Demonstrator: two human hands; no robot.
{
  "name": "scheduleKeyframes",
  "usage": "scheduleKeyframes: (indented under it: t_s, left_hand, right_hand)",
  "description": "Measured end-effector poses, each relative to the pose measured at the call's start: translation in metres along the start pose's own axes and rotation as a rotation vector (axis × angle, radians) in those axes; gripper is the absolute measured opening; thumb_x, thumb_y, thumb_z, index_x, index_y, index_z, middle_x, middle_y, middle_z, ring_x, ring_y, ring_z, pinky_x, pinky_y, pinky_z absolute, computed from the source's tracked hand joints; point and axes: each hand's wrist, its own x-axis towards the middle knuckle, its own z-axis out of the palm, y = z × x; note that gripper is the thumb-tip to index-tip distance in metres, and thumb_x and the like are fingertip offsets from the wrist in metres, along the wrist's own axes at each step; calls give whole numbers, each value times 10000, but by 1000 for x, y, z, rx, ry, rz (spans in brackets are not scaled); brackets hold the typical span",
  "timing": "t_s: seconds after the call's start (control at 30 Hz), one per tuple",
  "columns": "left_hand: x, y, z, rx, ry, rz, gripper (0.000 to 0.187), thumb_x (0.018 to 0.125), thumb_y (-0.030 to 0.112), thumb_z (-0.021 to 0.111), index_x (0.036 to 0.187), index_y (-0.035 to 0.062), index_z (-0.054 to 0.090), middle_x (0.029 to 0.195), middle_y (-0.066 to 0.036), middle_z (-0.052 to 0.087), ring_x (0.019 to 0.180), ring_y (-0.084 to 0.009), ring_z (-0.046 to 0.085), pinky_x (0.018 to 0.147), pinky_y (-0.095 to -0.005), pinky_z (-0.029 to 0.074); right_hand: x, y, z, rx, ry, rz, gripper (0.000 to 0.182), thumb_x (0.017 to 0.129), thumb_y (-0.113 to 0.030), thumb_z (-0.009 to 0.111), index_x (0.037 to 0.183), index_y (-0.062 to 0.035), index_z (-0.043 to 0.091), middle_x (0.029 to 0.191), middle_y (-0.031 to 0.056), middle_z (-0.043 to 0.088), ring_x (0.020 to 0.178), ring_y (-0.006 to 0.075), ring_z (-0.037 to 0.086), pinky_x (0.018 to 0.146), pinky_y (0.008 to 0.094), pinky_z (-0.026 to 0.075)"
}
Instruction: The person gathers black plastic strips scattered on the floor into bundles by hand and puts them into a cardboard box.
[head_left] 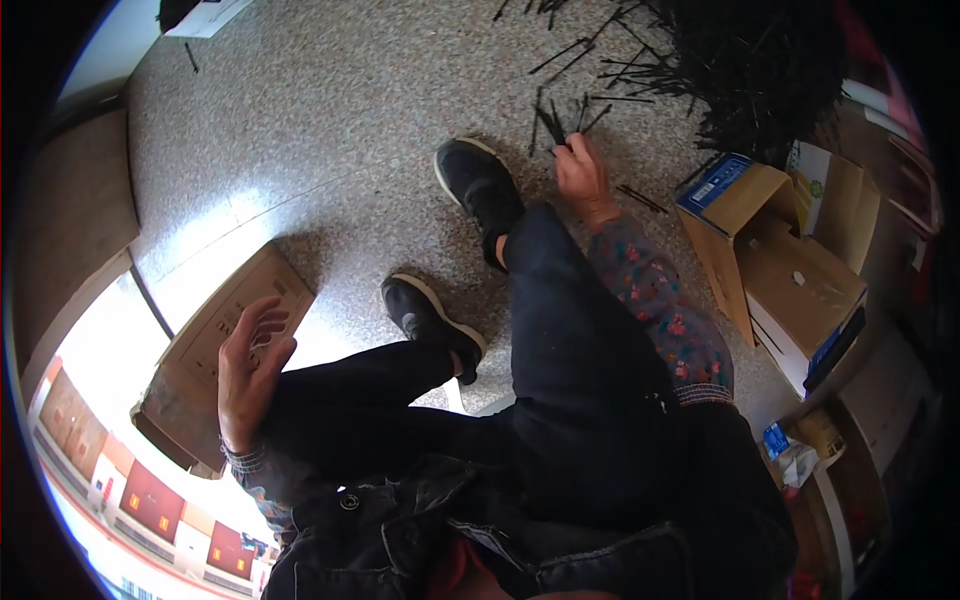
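My right hand [583, 180] reaches down to the floor beside my shoe, its fingers closed on a few thin black sticks [553, 128] that fan out from the fingertips. More of these sticks [625, 75] lie scattered just beyond it, beside a large dark heap [760, 75] of them. My left hand [247, 378] hovers by my knee, fingers loosely curved and apart, with nothing in it. Behind that hand, in this view, stands a closed cardboard box [265, 285].
An opened cardboard box [790, 270] with blue printing sits on the right. My dark shoes [480, 185] rest on the speckled floor [330, 130]. A brown panel [80, 215] stands at the left edge. Crumpled packaging [795, 460] lies at lower right.
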Motion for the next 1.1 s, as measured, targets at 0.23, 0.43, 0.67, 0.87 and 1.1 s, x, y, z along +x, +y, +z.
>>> scheduleKeyframes:
  t_s: [0.23,0.43,0.67,0.87,1.1]
  left_hand:
    - [-2,-5,-3,27,6,-5,420,756,62,609,1164,21,519,982,-122,624,954,-216,576,843,-320,426]
    - [-1,0,-2,41,-11,38,431,752,70,624,1167,27,517,984,-124,627,953,-228,582,851,-326,424]
    - [-1,0,-1,61,-29,39,441,760,99,650,1176,43,515,987,-114,629,955,-227,587,844,-328,431]
    - [0,3,0,94,-29,60,439,760,91,651,1174,42,514,988,-117,626,950,-230,588,839,-329,435]
    - [1,5,0,116,-45,52,439,762,94,651,1175,44,512,991,-120,623,953,-232,587,843,-334,436]
  right_hand:
    - [23,-20,-24,190,34,127,149,779,-167,588,817,-24,602,849,153,553,775,378,532,674,442,437]
    - [60,11,-22,-93,-273,666,340,773,-362,601,837,-30,635,806,182,609,775,401,572,666,473,440]
    - [72,40,8,39,-244,757,358,740,-410,617,735,-53,637,801,186,627,772,393,592,656,482,449]
    - [72,13,-3,78,-205,506,260,733,-298,608,747,-41,644,724,193,616,716,366,600,627,438,461]
    - [60,42,15,222,-232,466,243,721,-256,636,760,-16,635,672,163,607,622,308,603,565,401,458]
